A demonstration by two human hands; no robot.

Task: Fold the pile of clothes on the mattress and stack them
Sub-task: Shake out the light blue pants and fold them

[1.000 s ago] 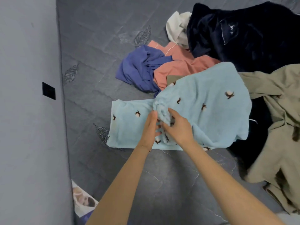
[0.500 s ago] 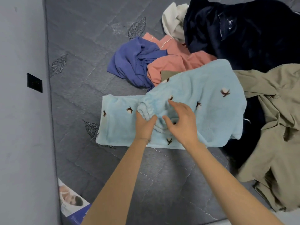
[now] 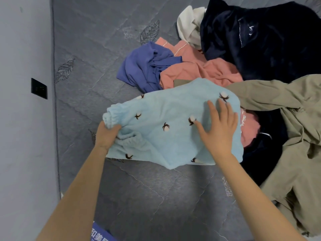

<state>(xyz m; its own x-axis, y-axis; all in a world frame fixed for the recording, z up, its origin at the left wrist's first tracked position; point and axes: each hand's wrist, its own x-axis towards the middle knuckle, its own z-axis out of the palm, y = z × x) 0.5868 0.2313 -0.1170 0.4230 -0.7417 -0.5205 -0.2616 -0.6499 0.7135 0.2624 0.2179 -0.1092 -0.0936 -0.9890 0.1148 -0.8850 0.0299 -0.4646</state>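
The grey mattress (image 3: 97, 49) bears the light blue garment (image 3: 165, 136) at the frame's centre. The left hand (image 3: 106, 136) clenches its gathered cuff at centre left, while the right hand (image 3: 218, 126) presses on it with flat, spread fingers. The rest of the pile fills the upper right: purple garment (image 3: 144, 68), pink garment (image 3: 199, 70), white garment (image 3: 189, 26), navy garment (image 3: 269, 40) and khaki garment (image 3: 295, 119).
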